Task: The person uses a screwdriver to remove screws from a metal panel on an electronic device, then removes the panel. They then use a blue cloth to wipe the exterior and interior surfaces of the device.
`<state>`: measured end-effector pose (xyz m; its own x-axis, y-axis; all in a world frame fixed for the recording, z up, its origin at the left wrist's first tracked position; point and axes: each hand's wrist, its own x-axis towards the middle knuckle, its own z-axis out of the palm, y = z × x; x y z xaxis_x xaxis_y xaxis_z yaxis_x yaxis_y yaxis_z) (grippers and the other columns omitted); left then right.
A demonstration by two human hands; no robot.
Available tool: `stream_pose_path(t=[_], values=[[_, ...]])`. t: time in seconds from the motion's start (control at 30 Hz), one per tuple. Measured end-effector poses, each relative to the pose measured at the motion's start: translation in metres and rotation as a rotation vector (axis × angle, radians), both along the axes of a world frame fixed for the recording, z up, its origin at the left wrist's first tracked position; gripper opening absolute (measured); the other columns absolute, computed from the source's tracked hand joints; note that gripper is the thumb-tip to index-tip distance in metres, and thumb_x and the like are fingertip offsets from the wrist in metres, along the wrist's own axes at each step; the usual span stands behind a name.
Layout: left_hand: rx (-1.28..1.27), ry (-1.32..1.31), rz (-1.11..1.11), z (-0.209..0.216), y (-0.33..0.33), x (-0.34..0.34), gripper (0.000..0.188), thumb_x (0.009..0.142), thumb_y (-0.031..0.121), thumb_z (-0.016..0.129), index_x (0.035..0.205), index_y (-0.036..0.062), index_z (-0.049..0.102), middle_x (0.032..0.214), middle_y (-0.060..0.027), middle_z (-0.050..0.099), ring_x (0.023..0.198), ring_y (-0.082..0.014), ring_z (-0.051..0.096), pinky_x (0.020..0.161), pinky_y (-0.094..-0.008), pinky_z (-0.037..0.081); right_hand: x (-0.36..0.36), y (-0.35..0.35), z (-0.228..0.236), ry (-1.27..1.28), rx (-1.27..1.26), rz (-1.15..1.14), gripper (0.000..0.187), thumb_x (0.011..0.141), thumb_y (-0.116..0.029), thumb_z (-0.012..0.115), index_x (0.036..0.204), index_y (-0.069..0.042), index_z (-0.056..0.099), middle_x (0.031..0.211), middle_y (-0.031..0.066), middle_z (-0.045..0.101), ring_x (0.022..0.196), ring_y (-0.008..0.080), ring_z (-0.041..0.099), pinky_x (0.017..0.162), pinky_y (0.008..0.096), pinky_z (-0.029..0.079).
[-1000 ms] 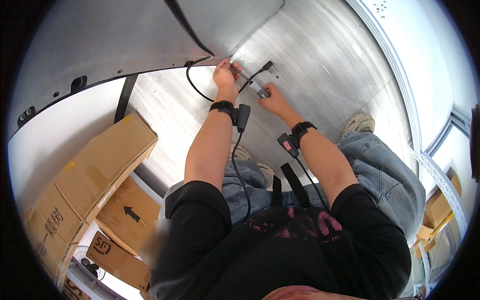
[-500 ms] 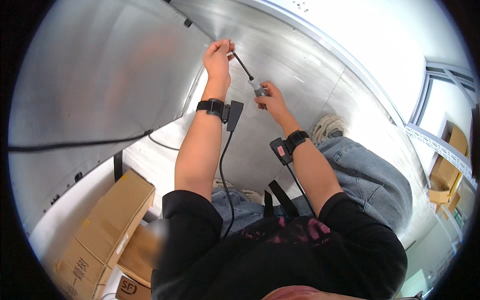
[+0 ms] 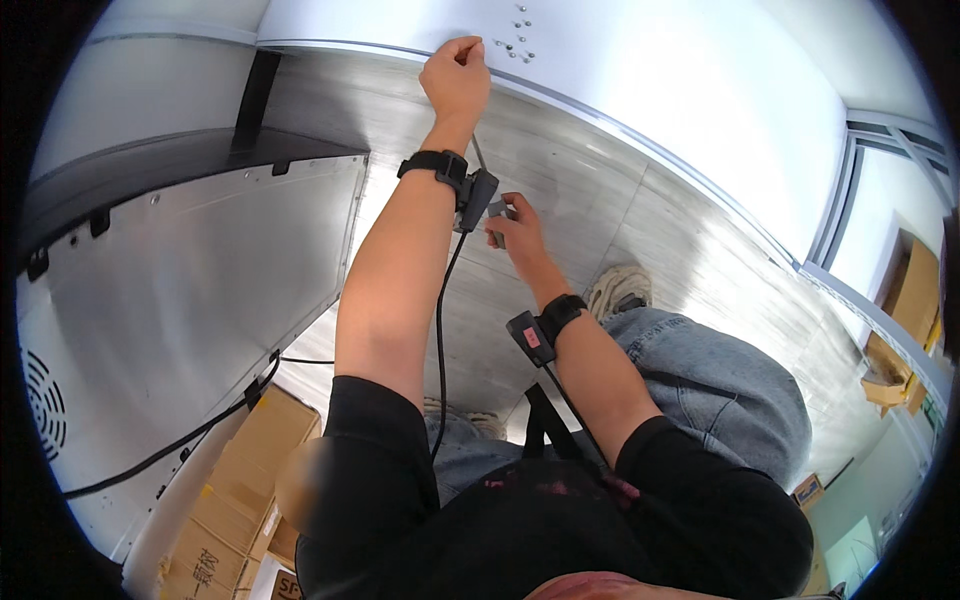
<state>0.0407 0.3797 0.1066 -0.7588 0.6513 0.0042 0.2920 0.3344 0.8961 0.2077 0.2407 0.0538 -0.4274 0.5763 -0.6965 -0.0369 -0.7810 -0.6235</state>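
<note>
My left hand (image 3: 456,82) is closed, thumb and fingertips together, at the near edge of a white surface (image 3: 680,70). Anything in its pinch is too small or hidden to make out. Several small screws (image 3: 522,45) lie loose on that surface, just right of the hand. Lower down, my right hand (image 3: 518,230) grips the grey handle of a screwdriver (image 3: 498,212). Its dark shaft points up and away, partly hidden behind my left wrist. On the left stands a metal-sided appliance (image 3: 200,260) with a black top edge.
A black cable (image 3: 160,458) runs along the appliance's lower edge. Cardboard boxes (image 3: 225,500) stand at the lower left, and another cardboard box (image 3: 905,300) is at the far right. Cabled black devices (image 3: 532,338) are strapped to both wrists. Grey floor (image 3: 590,180) lies below my hands.
My left hand has left the screwdriver's tip by the metal panel and moved to the white surface beside the screws. My right hand has drawn slightly down and left, still holding the screwdriver. The view has shifted.
</note>
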Motion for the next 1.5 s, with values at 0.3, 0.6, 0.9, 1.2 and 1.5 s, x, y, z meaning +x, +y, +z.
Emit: stream_pose_path(t=[0.3, 0.6, 0.9, 1.2, 1.5], values=[[-0.016, 0.222, -0.087, -0.012, 0.008, -0.006, 0.021, 0.081, 0.016, 0.069, 0.102, 0.0094, 0.072, 0.078, -0.0069, 0.067, 0.07, -0.0154, 0.061, 0.069, -0.0284, 0.049, -0.014, 0.006, 0.003, 0.029, -0.066, 0.022, 0.032, 0.075, -0.002, 0.062, 0.103, -0.003, 0.047, 0.069, 0.0065, 0.054, 0.052, 0.0133, 0.05, 0.046, 0.0294, 0.038], [0.106, -0.278, 0.261, -0.016, -0.144, -0.033, 0.016, 0.086, 0.008, 0.065, 0.098, -0.0018, 0.068, 0.077, -0.0009, 0.065, 0.069, -0.007, 0.056, 0.068, -0.0239, 0.046, -0.063, -0.026, 0.004, -0.074, -0.061, 0.288, 0.032, 0.076, -0.003, 0.063, 0.106, -0.005, 0.051, 0.08, 0.0093, 0.059, 0.059, 0.0172, 0.056, 0.054, 0.0292, 0.044], [-0.142, -0.719, 0.759, -0.045, -0.308, -0.028, 0.022, 0.091, 0.012, 0.056, 0.11, 0.0033, 0.063, 0.096, -0.0053, 0.062, 0.084, -0.0137, 0.06, 0.07, -0.0274, 0.05, -0.074, -0.087, 0.002, -0.138, 0.086, 0.693, 0.036, 0.075, -0.004, 0.064, 0.109, -0.002, 0.051, 0.082, 0.0094, 0.058, 0.062, 0.0164, 0.058, 0.057, 0.0305, 0.046], [-0.513, -0.64, 0.324, -0.071, -0.346, -0.019, 0.026, 0.092, 0.021, 0.054, 0.1, -0.0008, 0.066, 0.082, -0.0123, 0.069, 0.07, -0.0172, 0.066, 0.061, -0.0302, 0.052, -0.064, -0.098, 0.0, -0.246, 0.22, 0.836, 0.044, 0.081, -0.016, 0.069, 0.121, -0.002, 0.053, 0.086, 0.0095, 0.06, 0.063, 0.0166, 0.057, 0.053, 0.0313, 0.046], [0.086, -1.075, 0.68, -0.052, -0.358, -0.04, 0.022, 0.1, 0.022, 0.044, 0.101, 0.0056, 0.06, 0.091, -0.0057, 0.066, 0.077, -0.0182, 0.062, 0.072, -0.0355, 0.052, -0.066, -0.104, 0.03, -0.275, 0.209, 1.031, 0.045, 0.09, -0.028, 0.06, 0.128, -0.005, 0.053, 0.08, 0.0065, 0.058, 0.06, 0.014, 0.054, 0.054, 0.0305, 0.047]])
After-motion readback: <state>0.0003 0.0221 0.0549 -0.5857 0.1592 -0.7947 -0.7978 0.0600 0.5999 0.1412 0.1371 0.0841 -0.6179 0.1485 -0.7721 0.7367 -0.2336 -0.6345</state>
